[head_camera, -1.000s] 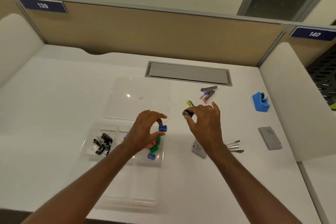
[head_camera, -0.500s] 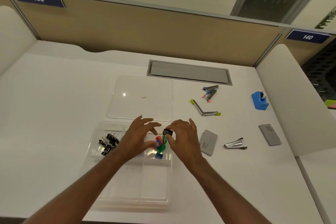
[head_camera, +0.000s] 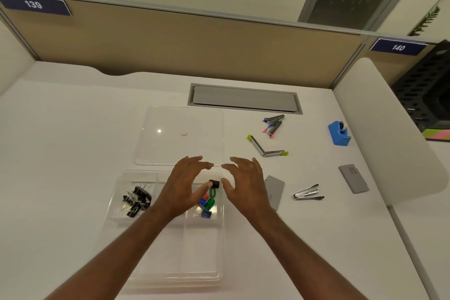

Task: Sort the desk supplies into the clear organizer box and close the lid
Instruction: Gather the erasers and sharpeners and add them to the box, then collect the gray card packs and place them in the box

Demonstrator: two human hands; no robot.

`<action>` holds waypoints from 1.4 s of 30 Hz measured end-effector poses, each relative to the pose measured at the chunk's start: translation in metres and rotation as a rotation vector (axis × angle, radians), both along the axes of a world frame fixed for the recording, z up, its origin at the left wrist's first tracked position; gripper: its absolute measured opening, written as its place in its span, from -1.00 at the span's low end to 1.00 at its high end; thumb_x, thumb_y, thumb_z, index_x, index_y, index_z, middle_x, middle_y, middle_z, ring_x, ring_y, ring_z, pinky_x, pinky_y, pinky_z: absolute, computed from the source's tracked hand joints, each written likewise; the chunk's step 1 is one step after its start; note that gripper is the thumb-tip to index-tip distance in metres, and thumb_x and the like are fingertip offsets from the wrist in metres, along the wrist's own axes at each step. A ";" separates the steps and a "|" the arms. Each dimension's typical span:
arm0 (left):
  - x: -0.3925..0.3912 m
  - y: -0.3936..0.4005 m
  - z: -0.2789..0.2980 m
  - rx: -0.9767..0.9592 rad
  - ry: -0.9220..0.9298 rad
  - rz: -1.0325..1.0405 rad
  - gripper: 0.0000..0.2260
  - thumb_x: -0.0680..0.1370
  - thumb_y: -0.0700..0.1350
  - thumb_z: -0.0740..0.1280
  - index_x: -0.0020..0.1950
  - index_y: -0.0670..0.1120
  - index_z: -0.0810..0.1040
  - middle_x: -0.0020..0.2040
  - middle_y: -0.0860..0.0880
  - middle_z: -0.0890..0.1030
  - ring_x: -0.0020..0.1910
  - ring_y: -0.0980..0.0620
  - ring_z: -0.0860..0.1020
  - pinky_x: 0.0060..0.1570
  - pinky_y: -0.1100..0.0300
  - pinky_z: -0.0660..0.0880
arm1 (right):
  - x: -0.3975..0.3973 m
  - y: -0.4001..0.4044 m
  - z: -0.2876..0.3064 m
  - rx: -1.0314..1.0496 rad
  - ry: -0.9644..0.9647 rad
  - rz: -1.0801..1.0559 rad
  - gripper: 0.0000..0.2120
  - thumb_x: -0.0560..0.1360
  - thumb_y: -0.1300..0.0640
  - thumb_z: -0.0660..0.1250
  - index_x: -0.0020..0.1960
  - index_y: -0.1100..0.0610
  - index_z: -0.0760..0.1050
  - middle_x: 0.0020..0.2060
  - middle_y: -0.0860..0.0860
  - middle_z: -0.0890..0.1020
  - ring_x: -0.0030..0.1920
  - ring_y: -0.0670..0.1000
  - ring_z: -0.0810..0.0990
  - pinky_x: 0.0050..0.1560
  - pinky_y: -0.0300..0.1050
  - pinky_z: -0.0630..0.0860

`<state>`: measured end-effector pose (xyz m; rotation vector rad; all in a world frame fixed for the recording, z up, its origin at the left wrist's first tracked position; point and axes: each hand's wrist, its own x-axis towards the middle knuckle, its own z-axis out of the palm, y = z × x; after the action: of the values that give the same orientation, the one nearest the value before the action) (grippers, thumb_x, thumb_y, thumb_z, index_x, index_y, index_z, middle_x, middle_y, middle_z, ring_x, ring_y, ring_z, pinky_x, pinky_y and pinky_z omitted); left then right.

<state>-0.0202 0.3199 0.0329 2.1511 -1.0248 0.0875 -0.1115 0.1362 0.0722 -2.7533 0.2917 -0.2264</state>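
Observation:
The clear organizer box (head_camera: 126,224) lies on the white desk before me. Its far left compartment holds black binder clips (head_camera: 137,200). The far right compartment holds small coloured sharpeners (head_camera: 208,203), with a black sharpener (head_camera: 215,184) on top. My left hand (head_camera: 183,184) and my right hand (head_camera: 246,184) hover over that compartment, fingers spread, one on each side of the black sharpener, neither gripping it. The clear lid (head_camera: 180,136) lies flat beyond the box.
To the right lie small staplers (head_camera: 274,123), an unfolded stapler with green ends (head_camera: 265,147), a staple remover (head_camera: 308,193), two grey flat cases (head_camera: 275,190) (head_camera: 353,178) and a blue tape dispenser (head_camera: 339,133). A grey cable hatch (head_camera: 244,98) sits by the partition.
My right hand carried the black sharpener from the desk to the far right compartment and let go of it. My left hand released a blue sharpener there. Both hands have opened.

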 end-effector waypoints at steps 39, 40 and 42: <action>-0.049 -0.216 -0.029 0.851 -0.108 -0.371 -0.07 0.41 0.26 0.43 0.61 0.05 -0.02 0.50 0.00 0.29 0.52 -0.02 0.17 0.50 -0.22 -0.17 | -0.104 -0.305 -0.027 -0.033 -0.059 -0.492 -0.67 0.52 0.06 0.40 0.25 0.12 0.58 0.23 0.09 0.60 0.25 0.13 0.55 0.39 0.13 0.32; -0.049 -0.216 -0.028 0.852 -0.107 -0.364 -0.06 0.40 0.26 0.44 0.61 0.05 -0.01 0.48 -0.01 0.30 0.50 -0.02 0.19 0.50 -0.22 -0.17 | -0.102 -0.313 -0.027 -0.039 -0.031 -0.519 -0.66 0.52 0.06 0.39 0.26 0.12 0.57 0.24 0.09 0.60 0.24 0.14 0.56 0.37 0.13 0.34; -0.049 -0.217 -0.025 0.862 -0.105 -0.348 -0.04 0.38 0.26 0.45 0.61 0.04 -0.01 0.45 -0.02 0.31 0.47 -0.03 0.23 0.50 -0.21 -0.15 | -0.100 -0.324 -0.028 -0.071 0.070 -0.583 -0.63 0.53 0.05 0.34 0.31 0.11 0.52 0.25 0.09 0.58 0.24 0.15 0.55 0.36 0.13 0.33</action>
<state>-0.0687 0.1030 0.0076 2.6731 -1.7006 -0.4968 -0.2118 -0.1878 0.0440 -2.6770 1.1216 -0.2893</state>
